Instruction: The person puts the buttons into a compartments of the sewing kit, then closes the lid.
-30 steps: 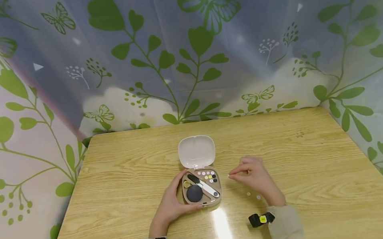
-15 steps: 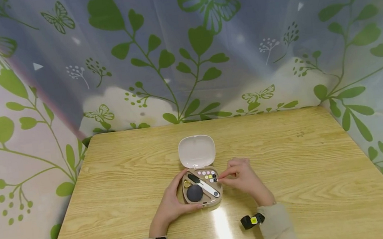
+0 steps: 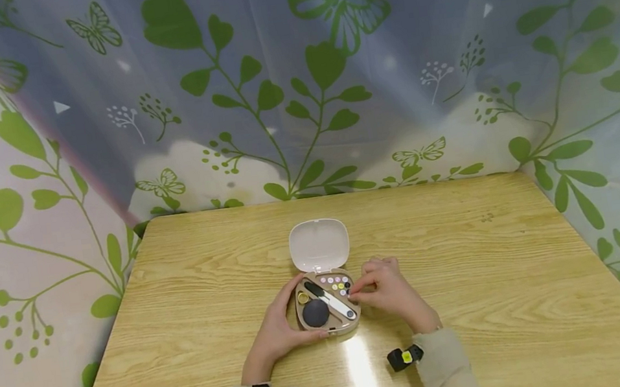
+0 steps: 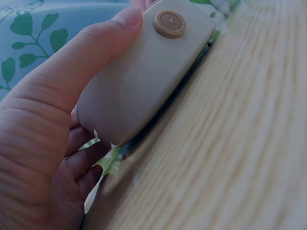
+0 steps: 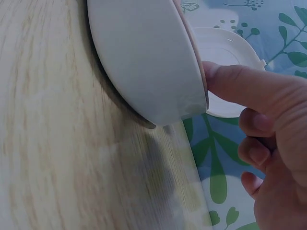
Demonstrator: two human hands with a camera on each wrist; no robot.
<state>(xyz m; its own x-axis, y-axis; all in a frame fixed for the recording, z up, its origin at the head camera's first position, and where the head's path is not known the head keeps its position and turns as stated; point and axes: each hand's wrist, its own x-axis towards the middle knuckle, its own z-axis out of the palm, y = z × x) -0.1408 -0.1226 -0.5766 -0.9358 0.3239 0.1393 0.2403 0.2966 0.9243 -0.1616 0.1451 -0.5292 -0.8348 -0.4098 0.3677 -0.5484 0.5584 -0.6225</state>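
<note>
An open beige sewing box (image 3: 333,331) lies on the table, its lid (image 3: 319,244) tipped back. My left hand (image 3: 275,332) grips its left side, the thumb along the front near a brown button-shaped clasp (image 4: 170,23). Pink, white, yellow and black buttons (image 3: 340,286) sit in the upper right compartment. Over that compartment's right edge, my right hand (image 3: 387,288) pinches a small white button, mostly hidden by the thumb and index finger. A black-and-white tool (image 3: 336,306) lies diagonally across the box, beside a dark round piece (image 3: 316,313) and a gold ring-like piece (image 3: 303,298).
The box rests on a wood-grain table (image 3: 208,266), with a patterned curtain (image 3: 250,97) behind and at the sides. A bright light reflection (image 3: 362,376) runs down the table in front of the box. Each wrist wears a black camera strap.
My right hand has moved left from beside the box to the button compartment, carrying the white button. Two small white buttons on the table are now hidden behind it. The left hand stays still.
</note>
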